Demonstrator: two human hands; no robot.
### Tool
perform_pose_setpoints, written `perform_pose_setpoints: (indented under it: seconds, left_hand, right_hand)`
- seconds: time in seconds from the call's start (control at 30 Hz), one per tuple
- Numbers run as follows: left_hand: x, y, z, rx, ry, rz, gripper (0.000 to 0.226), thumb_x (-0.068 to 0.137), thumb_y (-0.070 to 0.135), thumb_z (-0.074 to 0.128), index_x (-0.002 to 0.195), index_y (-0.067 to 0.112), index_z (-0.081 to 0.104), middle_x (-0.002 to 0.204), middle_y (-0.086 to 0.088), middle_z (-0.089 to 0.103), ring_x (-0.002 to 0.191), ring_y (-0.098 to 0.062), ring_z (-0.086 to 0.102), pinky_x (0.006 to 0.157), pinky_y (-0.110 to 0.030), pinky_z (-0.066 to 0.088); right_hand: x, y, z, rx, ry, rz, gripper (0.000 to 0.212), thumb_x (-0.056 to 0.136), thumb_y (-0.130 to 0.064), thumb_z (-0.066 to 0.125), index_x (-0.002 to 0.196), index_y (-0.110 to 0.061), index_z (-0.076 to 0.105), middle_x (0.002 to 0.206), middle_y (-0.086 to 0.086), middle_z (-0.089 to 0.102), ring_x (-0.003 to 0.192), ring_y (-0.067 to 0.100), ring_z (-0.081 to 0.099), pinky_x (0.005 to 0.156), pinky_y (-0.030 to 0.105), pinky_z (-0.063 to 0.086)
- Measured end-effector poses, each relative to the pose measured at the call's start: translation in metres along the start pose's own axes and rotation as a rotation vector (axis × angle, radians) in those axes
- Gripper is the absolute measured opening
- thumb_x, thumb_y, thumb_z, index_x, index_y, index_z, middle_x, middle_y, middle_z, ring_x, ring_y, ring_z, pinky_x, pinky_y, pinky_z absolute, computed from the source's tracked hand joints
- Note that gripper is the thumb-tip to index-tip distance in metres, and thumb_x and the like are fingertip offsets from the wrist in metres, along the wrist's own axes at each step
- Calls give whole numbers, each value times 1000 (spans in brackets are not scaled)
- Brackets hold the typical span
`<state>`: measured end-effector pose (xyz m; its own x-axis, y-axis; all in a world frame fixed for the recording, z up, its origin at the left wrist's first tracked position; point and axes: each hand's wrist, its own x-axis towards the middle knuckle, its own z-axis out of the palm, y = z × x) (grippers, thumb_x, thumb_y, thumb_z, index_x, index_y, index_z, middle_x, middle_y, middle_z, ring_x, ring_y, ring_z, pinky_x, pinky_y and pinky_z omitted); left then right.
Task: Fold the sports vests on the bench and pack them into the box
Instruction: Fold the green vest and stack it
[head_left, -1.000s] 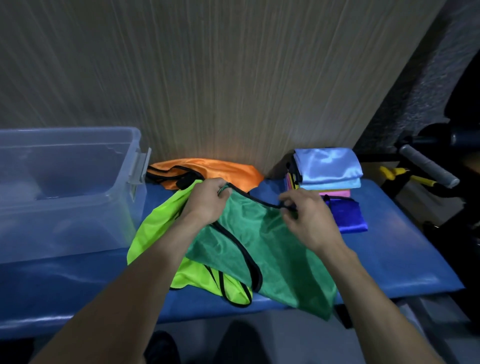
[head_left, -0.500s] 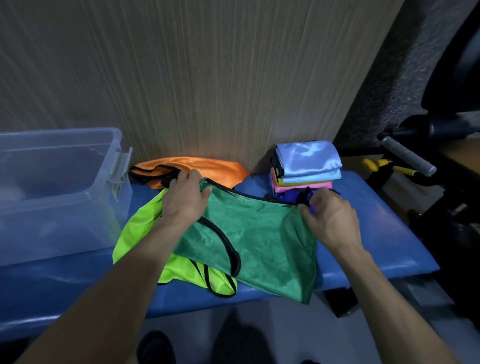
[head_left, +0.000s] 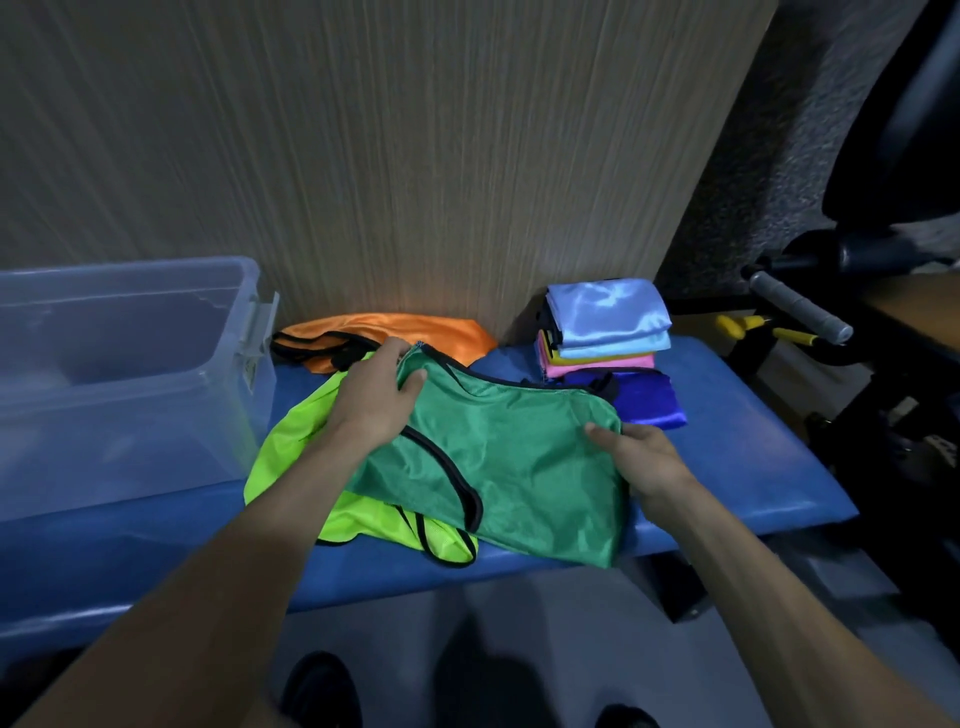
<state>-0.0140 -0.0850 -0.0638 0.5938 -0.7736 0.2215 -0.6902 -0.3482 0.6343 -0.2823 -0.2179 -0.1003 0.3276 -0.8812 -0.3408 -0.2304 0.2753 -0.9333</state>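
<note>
Left of the green vest (head_left: 498, 462) stood the clear box (head_left: 130, 374). The left hand (head_left: 376, 397) pinched its upper-left corner; the vest lay over a yellow one on the bench (head_left: 737, 467). The right hand (head_left: 641, 460), fingers curled, held its right edge. Thin and slippery-looking, it probably handles best by corners.

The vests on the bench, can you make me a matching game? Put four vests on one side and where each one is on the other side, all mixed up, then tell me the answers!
Vests:
1. green vest
2. neon yellow vest
3. orange vest
4. light blue vest

Places:
A. on top of the folded stack
B. at the back, against the wall
C. under both hands
D. partly beneath the green vest

Pairs: 1-C, 2-D, 3-B, 4-A
</note>
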Motion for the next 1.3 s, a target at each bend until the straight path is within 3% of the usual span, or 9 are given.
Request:
perform_pose_setpoints:
  seconds: [0.17, 0.33, 0.67, 0.8, 0.93, 1.03, 1.1, 1.2, 1.3]
  left_hand:
    - [-8, -24, -24, 30, -43, -86, 28, 99, 33, 63, 116, 11, 59, 106, -8, 66, 104, -33, 61, 76, -37, 41]
    - [-14, -48, -30, 164, -206, -192, 58, 102, 34, 59, 150, 8, 41, 146, -16, 53, 132, -37, 49, 103, -43, 43]
    - [4, -34, -51, -247, -321, -304, 30, 95, 12, 70, 122, 17, 60, 115, -12, 69, 99, -28, 70, 91, -50, 58]
    - [1, -37, -54, 17, -338, -249, 44, 94, 12, 70, 135, 20, 55, 130, -10, 55, 100, -23, 58, 79, -34, 49]
    - [-3, -38, -54, 195, -401, -230, 51, 99, 21, 66, 145, 20, 46, 119, -8, 51, 87, -18, 58, 66, -27, 41]
    - [-5, -40, -56, 89, -411, -273, 58, 98, 22, 66, 150, 17, 41, 135, -14, 53, 112, -27, 56, 86, -32, 44]
    - [-9, -43, -56, 176, -417, -254, 58, 99, 22, 66, 151, 18, 39, 131, -16, 56, 111, -27, 57, 92, -38, 47]
    - [-12, -39, -49, 406, -277, -167, 63, 97, 27, 67, 151, 21, 36, 144, -13, 44, 127, -34, 48, 101, -43, 45]
    - [-23, -5, -28, 349, 3, 193, 49, 96, 26, 66, 142, 20, 49, 135, -5, 44, 126, -28, 41, 105, -45, 43]
  right_hand:
    - [3, 6, 9, -14, -30, -44, 13, 96, -12, 68, 100, -1, 73, 84, 11, 77, 73, 26, 73, 68, 38, 61]
    - [9, 32, 21, -359, -66, -134, 14, 81, -30, 79, 90, -19, 78, 87, -3, 79, 84, 21, 76, 84, 48, 61]
    - [22, 29, 26, -335, -7, -154, 8, 86, -23, 79, 89, -16, 77, 86, -1, 79, 81, 20, 76, 82, 46, 62]
    - [27, 26, 29, -400, 9, -161, 16, 87, -29, 78, 86, -13, 74, 82, 2, 77, 78, 23, 75, 79, 48, 62]
    - [26, 22, 27, -470, -13, -167, 19, 87, -31, 78, 87, -13, 73, 84, 4, 77, 79, 24, 74, 78, 48, 62]
    - [18, 16, 25, -472, -53, -148, 19, 88, -32, 79, 88, -14, 73, 84, 3, 77, 78, 22, 75, 76, 44, 63]
    - [10, 6, 22, -523, -77, -125, 26, 88, -35, 78, 88, -10, 71, 84, 6, 76, 77, 23, 74, 64, 37, 60]
    - [3, -8, 16, -560, -122, -65, 36, 89, -38, 76, 89, -3, 70, 81, 10, 75, 76, 25, 73, 57, 38, 61]
    - [3, -21, 9, -749, -58, -93, 36, 92, -38, 72, 76, -6, 68, 64, 8, 70, 65, 28, 72, 57, 37, 59]
